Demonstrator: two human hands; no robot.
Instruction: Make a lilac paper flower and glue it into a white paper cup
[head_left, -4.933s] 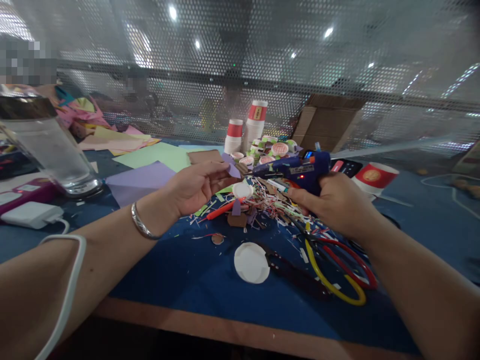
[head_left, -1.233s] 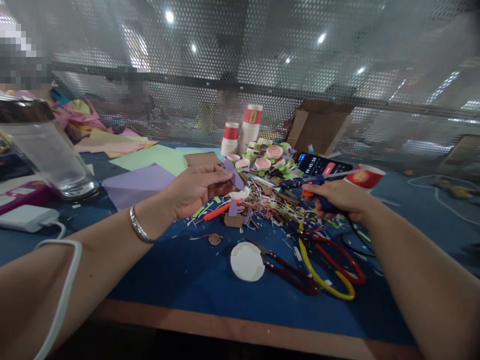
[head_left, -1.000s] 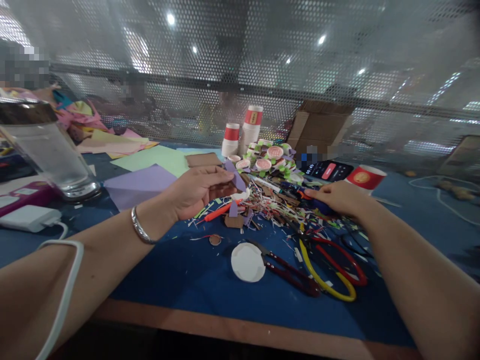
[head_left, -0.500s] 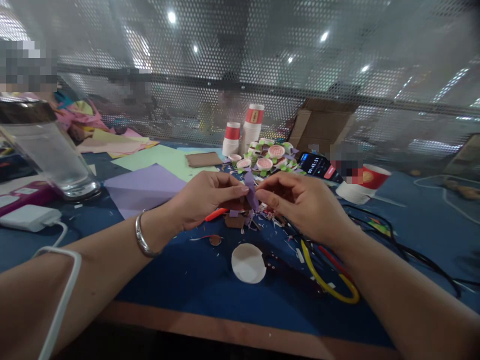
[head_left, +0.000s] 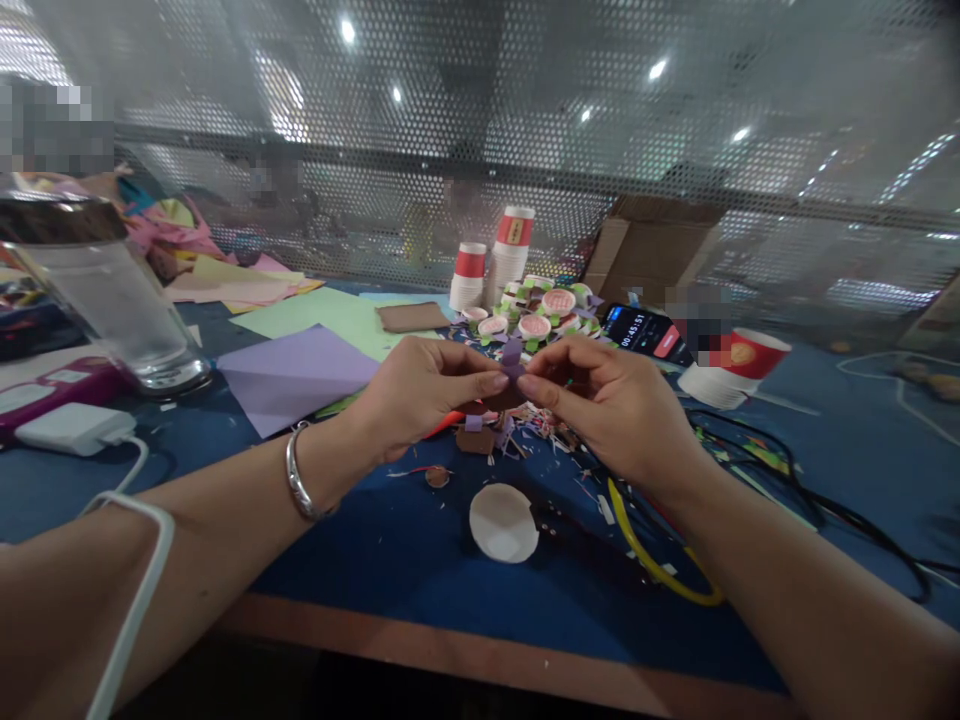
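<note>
Between both hands, above the middle of the table, is a small piece of purple paper [head_left: 512,353]. My left hand [head_left: 435,388] pinches its left side between thumb and fingers. From the right, my right hand [head_left: 600,392] pinches it too, the two thumbs nearly meeting. Part of the paper is hidden by the fingertips. Below the hands lie a brown cardboard piece [head_left: 475,440] with a purple strip on it and many paper scraps [head_left: 540,428]. Closer to me, a round white paper disc [head_left: 504,523] lies flat.
Purple sheets [head_left: 292,375] and green sheets [head_left: 315,320] lie left, beside a glass water bottle [head_left: 142,310]. Behind the hands are decorated paper discs [head_left: 534,328] and stacked paper cups [head_left: 514,250]. A phone [head_left: 645,335], tipped cups [head_left: 739,365], black cables [head_left: 810,500] and a yellow loop [head_left: 645,550] lie right.
My right fingers have closed in on the purple paper, and the two hands are closer together. The paper has turned and sits slightly lower behind the fingertips. The whole view has shifted slightly.
</note>
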